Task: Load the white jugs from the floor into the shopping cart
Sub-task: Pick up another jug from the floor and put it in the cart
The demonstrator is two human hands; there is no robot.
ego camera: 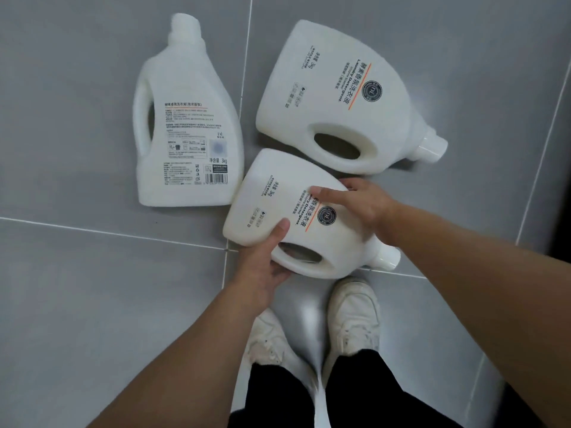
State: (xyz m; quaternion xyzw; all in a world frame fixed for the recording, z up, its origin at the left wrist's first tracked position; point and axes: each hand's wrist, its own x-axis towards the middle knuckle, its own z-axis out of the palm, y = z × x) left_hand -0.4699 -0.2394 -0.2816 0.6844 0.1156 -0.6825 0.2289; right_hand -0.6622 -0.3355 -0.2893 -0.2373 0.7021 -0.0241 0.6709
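Note:
Three white detergent jugs lie flat on the grey tiled floor. The nearest jug (278, 205) lies just ahead of my feet, cap pointing right. My left hand (265, 257) grips its handle end from below, thumb on top. My right hand (361, 202) rests on its upper side, fingers spread across the label. A second jug (336, 97) lies behind it, handle toward me, cap to the right. The third jug (185, 125) lies to the left, back label up, cap pointing away. No shopping cart is in view.
My two white shoes (355, 316) stand right below the nearest jug, with black trouser legs (278, 393) under them. Grey floor tiles (77, 288) with pale grout lines stretch all round. A dark strip (560, 236) shows at the right edge.

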